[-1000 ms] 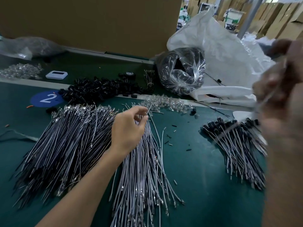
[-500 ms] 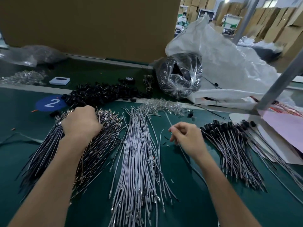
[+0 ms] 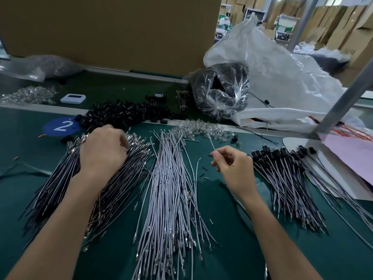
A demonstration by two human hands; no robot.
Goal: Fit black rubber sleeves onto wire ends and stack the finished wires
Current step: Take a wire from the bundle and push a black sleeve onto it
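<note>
My left hand (image 3: 103, 150) lies on the far end of a pile of dark wires (image 3: 60, 190), its fingers curled into the metal terminal ends. Between thumb and forefinger, my right hand (image 3: 232, 168) pinches a thin grey wire (image 3: 211, 141) that sticks up past the fingertips. A fan of grey wires (image 3: 171, 190) lies between my hands. To the right sits the stack of wires with black sleeves fitted (image 3: 286, 178). Loose black rubber sleeves (image 3: 125, 114) are heaped behind the left hand.
Small clear parts (image 3: 201, 128) are piled behind the grey wires. A clear bag of black parts (image 3: 222, 93) and a big white bag (image 3: 282, 81) stand at the back right. A metal post (image 3: 343, 98) rises from a white base at the right. The mat is green.
My left hand moved from the grey wires to the dark pile on the left. My right hand came down from near the camera to the mat, still holding a wire.
</note>
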